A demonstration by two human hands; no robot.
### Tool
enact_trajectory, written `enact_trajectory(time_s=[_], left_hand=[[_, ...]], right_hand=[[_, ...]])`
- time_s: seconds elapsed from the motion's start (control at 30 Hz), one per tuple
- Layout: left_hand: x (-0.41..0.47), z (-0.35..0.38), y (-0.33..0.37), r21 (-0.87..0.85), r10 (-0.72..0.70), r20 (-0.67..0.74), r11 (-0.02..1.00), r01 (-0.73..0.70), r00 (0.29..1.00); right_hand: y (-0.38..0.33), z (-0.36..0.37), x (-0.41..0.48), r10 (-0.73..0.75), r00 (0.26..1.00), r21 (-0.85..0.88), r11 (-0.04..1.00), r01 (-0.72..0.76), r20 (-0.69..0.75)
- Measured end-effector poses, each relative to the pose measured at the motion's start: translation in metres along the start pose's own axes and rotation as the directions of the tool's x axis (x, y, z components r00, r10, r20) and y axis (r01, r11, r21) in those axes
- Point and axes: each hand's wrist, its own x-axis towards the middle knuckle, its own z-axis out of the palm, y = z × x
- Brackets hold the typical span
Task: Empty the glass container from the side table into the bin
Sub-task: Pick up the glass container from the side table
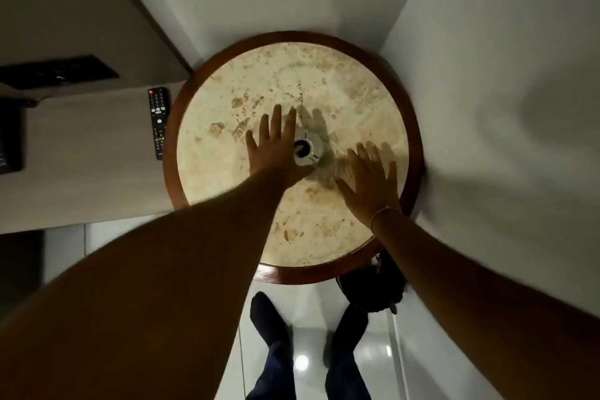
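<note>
A small round glass container (308, 148) with notches in its rim and a dark centre sits near the middle of the round side table (292, 42), which has a marbled beige top and a dark wooden rim. My left hand (276, 149) is spread flat with its fingers apart, its thumb side right against the container's left edge and partly covering it. My right hand (370, 182) hovers flat and open to the right of the container, a short gap away, with a thin bracelet at the wrist. Neither hand holds anything.
A black remote control (159, 122) lies on the grey surface left of the table. A dark bin-like object (373, 289) stands on the floor under the table's near right edge. White walls close in behind and to the right. My feet stand on glossy tiles (302, 360).
</note>
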Motion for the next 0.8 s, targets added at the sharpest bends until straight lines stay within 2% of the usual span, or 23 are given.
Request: enact_trajectory(time_s=[0.13,0.27,0.33,0.4,0.5,0.57,0.6,0.67,0.7,0.73,0.8], left_hand=[[0.019,0.012,0.018,-0.005,0.014,0.151,1.0,-0.013,0.988],[0.01,0.029,0.017,0.042,0.05,0.153,0.997,-0.057,0.987],[-0.004,0.027,0.017,0.027,0.042,0.176,0.998,-0.048,0.984],[-0.03,0.024,0.021,-0.006,0.038,0.199,0.999,-0.037,0.979],[-0.076,0.003,0.042,-0.045,0.085,0.201,0.996,-0.077,0.976],[-0.105,-0.03,0.069,-0.059,0.166,0.157,0.986,-0.158,0.974],[-0.117,-0.05,0.082,-0.067,0.2,0.131,0.979,-0.193,0.971],[-0.134,-0.094,0.101,-0.103,0.237,0.075,0.968,-0.229,0.969],[-0.138,-0.119,0.108,-0.104,0.272,0.051,0.958,-0.266,0.961],[-0.139,-0.135,0.113,-0.094,0.309,0.046,0.948,-0.304,0.95],[-0.144,-0.194,0.126,-0.033,0.375,0.028,0.927,-0.374,0.927]], right_hand=[[0.006,0.006,-0.009,0.051,0.998,0.072,0.996,-0.047,-0.044],[0.011,0.009,-0.019,0.14,0.99,0.198,0.971,-0.133,-0.021],[0.009,0.001,-0.022,0.144,0.989,0.317,0.938,-0.141,0.013],[-0.002,-0.013,-0.032,0.108,0.993,0.513,0.85,-0.119,0.051],[-0.029,-0.038,-0.052,0.217,0.972,0.762,0.612,-0.21,0.094],[-0.046,-0.066,-0.061,0.327,0.928,0.896,0.335,-0.291,0.178],[-0.054,-0.085,-0.065,0.345,0.896,0.925,0.156,-0.347,0.278],[-0.062,-0.126,-0.08,0.242,0.833,0.864,-0.217,-0.454,0.498],[-0.066,-0.145,-0.088,0.173,0.822,0.817,-0.333,-0.47,0.543],[-0.068,-0.158,-0.096,0.121,0.827,0.785,-0.413,-0.461,0.549],[-0.083,-0.211,-0.107,0.066,0.869,0.771,-0.497,-0.398,0.491]])
